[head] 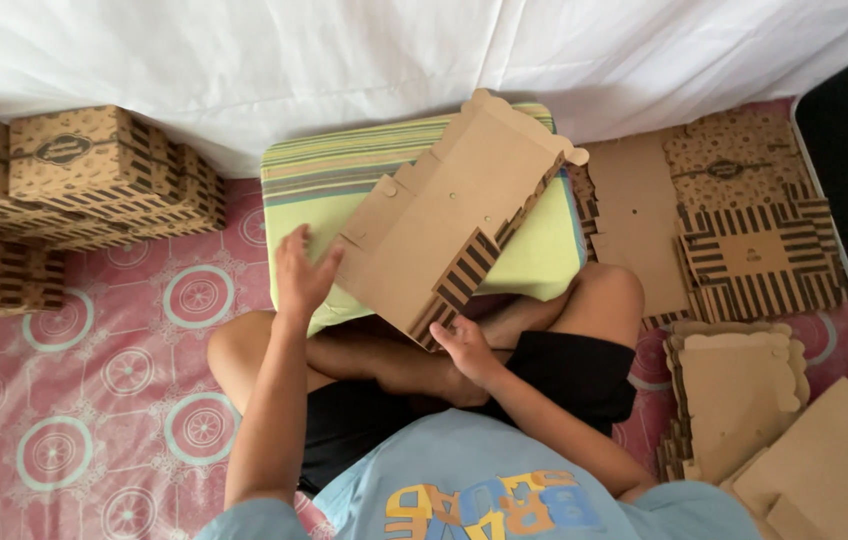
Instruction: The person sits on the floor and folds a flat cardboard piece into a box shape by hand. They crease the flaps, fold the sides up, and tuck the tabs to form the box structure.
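Note:
A flat brown cardboard box blank (454,215), partly folded with a striped printed wall, lies tilted on a green striped cushion (319,185) in front of my crossed legs. My left hand (301,268) is open at the blank's left edge, fingers spread, touching or just off a side flap. My right hand (464,345) grips the blank's near striped corner from below.
Several folded printed boxes (94,165) are stacked at the left on the pink patterned floor mat (94,380). Stacks of flat cardboard blanks (744,240) lie at the right, more (739,385) near my right knee. A white sheet (394,50) hangs behind.

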